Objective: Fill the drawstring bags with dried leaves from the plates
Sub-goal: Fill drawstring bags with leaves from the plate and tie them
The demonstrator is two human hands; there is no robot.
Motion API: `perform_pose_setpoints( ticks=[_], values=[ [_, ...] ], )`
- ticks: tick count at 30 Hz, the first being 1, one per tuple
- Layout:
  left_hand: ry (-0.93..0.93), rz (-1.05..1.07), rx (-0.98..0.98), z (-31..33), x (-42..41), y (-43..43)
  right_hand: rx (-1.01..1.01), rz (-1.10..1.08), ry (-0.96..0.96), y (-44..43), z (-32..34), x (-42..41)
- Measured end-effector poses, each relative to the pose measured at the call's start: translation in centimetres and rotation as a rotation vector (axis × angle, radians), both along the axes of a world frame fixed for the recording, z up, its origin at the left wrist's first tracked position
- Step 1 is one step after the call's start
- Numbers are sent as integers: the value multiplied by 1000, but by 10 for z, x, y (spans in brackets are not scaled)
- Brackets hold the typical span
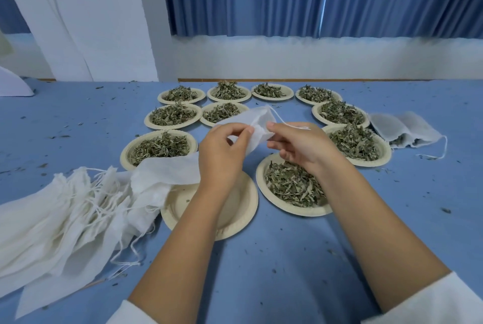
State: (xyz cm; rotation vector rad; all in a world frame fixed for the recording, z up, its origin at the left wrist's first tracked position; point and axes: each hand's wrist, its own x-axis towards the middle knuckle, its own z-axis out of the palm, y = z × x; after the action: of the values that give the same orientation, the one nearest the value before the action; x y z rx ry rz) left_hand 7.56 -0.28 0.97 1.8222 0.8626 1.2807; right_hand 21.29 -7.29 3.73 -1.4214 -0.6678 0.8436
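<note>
Pinching the mouth of the bag (254,119) with left hand (222,152) and right hand (300,144), both clamped on its rim, probably to spread it for leaves (292,185). Held at centre, just above the full plate (292,211) at 5 o'clock. Spare bags (65,208) heaped at 8 o'clock, within reach.

leaf plates (173,115) crowd ahead; bag pile (65,219) blocks left.
</note>
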Motion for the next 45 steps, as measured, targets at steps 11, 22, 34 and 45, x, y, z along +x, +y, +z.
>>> perform_pose_setpoints(
  ticks=[11, 22, 34, 45],
  values=[
    [173, -185, 107, 18, -2, -4, 46, 46, -639, -12, 1, 9],
    [215, -225, -39, -4, -2, 1, 237, 57, 346, -10, 0, 31],
    [143, -143, -52, -10, 4, -2, -159, 86, -568, -20, -3, 21],
    [56, -55, -89, -4, 2, -5, -75, 54, -832, -15, -10, 9]
  ],
)
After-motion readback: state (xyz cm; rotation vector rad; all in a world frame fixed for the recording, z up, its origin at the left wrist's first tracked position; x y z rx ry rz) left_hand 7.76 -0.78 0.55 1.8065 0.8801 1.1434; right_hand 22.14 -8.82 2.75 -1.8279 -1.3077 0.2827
